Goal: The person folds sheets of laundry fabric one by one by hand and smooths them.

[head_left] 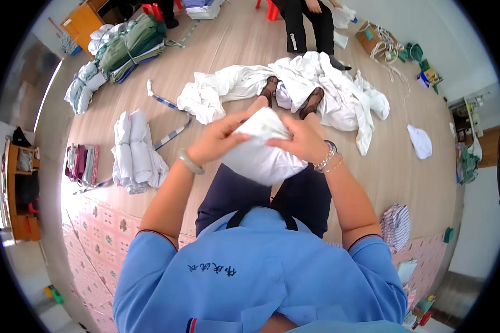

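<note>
I hold a bundle of folded white cloth [264, 158] above my lap. My left hand [221, 137] grips its left upper edge, with the thumb lying on top. My right hand [301, 139] is closed on the opposite edge, thumb also on the upper face. What kind of linen it is does not show, and the fingers beneath it are hidden. A loose heap of white cloth [339, 100] spreads over the floor around my feet, just beyond the bundle.
To the left are rolled white cloths [134, 150] and a stack of maroon and grey folded cloths [82, 165]. Tied green bundles [130, 47] lie farther off. A checked cloth [395, 225] and a white piece [419, 141] are at right. Another person's legs [305, 28] are ahead.
</note>
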Demonstrator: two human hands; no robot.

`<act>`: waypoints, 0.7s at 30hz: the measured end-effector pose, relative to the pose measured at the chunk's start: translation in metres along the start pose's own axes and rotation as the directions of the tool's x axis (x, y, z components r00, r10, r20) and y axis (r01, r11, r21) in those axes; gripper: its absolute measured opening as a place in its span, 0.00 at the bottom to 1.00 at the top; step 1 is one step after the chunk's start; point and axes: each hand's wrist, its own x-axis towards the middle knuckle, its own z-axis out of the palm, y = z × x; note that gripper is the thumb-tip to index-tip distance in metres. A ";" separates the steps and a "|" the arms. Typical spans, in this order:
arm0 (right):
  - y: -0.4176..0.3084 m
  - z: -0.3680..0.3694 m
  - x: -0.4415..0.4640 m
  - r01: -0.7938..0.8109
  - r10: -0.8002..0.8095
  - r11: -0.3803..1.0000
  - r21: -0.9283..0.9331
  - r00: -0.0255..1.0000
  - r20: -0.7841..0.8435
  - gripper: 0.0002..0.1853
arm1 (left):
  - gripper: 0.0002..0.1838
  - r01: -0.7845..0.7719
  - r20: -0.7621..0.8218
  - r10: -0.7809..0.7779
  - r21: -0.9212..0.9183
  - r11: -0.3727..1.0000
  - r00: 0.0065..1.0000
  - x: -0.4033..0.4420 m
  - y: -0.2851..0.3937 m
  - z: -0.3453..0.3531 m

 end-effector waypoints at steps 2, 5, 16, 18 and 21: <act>-0.025 -0.014 -0.003 -0.515 0.511 0.846 0.137 0.857 0.070 0.16 | 0.34 0.029 -0.013 -0.041 -0.500 0.866 0.999 -0.023 0.005 -0.020; 0.013 0.018 0.015 -0.006 0.224 0.861 0.508 0.903 -0.368 0.10 | 0.43 0.028 -0.024 -0.085 -0.823 0.567 0.996 -0.054 -0.021 0.000; 0.113 0.096 0.145 -0.029 -0.086 0.987 -0.157 0.732 -0.676 0.19 | 0.21 0.072 -0.291 -0.388 -0.714 0.697 0.874 0.058 -0.047 -0.095; 0.126 0.084 0.174 0.081 0.170 0.890 0.448 0.853 -0.494 0.20 | 0.23 0.135 -0.255 -0.439 -0.719 0.682 0.862 0.093 -0.073 -0.118; 0.188 0.092 0.220 -0.243 0.458 0.841 0.484 0.795 -0.397 0.17 | 0.28 0.406 0.082 -0.600 -0.807 0.429 0.796 0.118 -0.126 -0.126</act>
